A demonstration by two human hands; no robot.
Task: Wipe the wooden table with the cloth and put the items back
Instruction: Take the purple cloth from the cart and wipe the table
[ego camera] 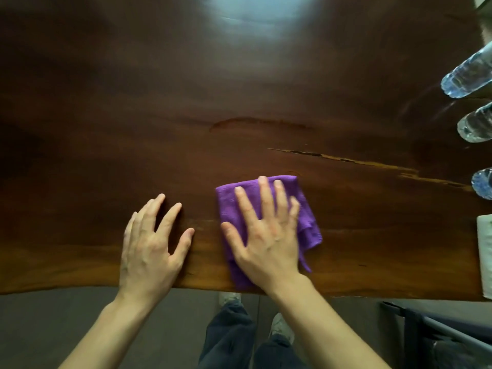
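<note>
A folded purple cloth (306,217) lies on the dark wooden table (186,115) close to its near edge. My right hand (266,235) presses flat on top of the cloth with fingers spread, covering most of it. My left hand (151,246) rests flat on the bare wood just left of the cloth, fingers apart, holding nothing. Three clear water bottles (468,75) (476,127) (483,183) stand along the table's right edge.
A white object (485,251) sits at the right edge near the front, cut off by the frame. A dark chair (439,331) stands at the lower right beside the table. My legs and shoes are below the table's edge.
</note>
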